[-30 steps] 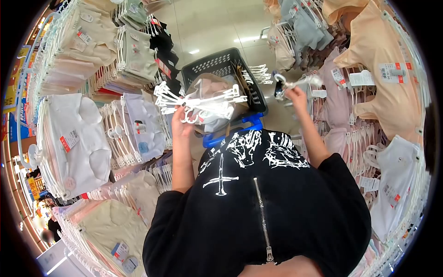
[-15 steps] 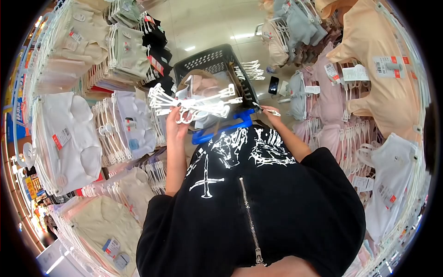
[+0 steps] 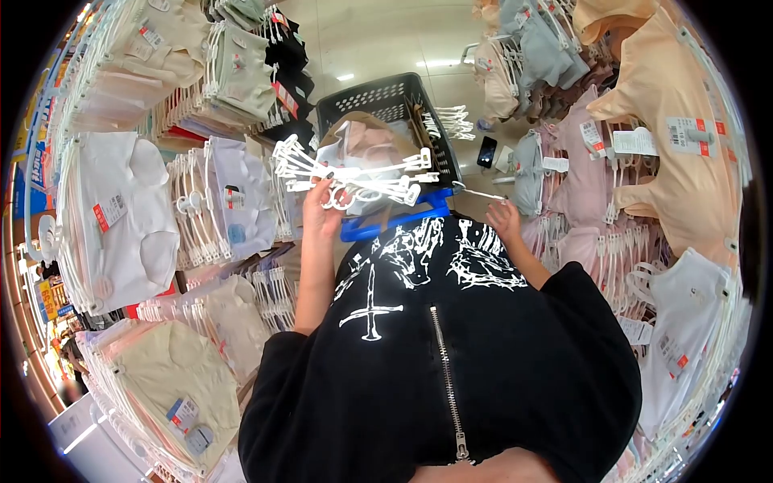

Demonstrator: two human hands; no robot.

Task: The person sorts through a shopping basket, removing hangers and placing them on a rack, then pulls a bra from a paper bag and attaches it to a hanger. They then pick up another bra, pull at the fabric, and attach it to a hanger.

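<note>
My left hand (image 3: 324, 206) is closed round a bundle of white plastic hangers (image 3: 374, 187), which fan out to both sides above the basket. Their hooks hang together near my fingers. At the basket's right front corner, my right hand (image 3: 505, 219) pinches one end of a single white hanger (image 3: 481, 194); the other end points left toward the rim. The dark shopping basket (image 3: 370, 95) has a blue handle (image 3: 394, 218) in front of my body. Inside it, a brown bag (image 3: 354, 129) holds pale pink and whitish clothing, partly hidden by the hangers.
Racks of underwear stand close on both sides, with white briefs (image 3: 127, 213) on the left and a peach bra top (image 3: 684, 113) on the right. More hangers (image 3: 449, 122) stick out past the basket's right side. A phone (image 3: 487, 151) lies beyond it.
My right hand has moved right and slightly down, drawing the single hanger away from the basket's corner. The left hand still holds the bundle. The whole view has shifted a little.
</note>
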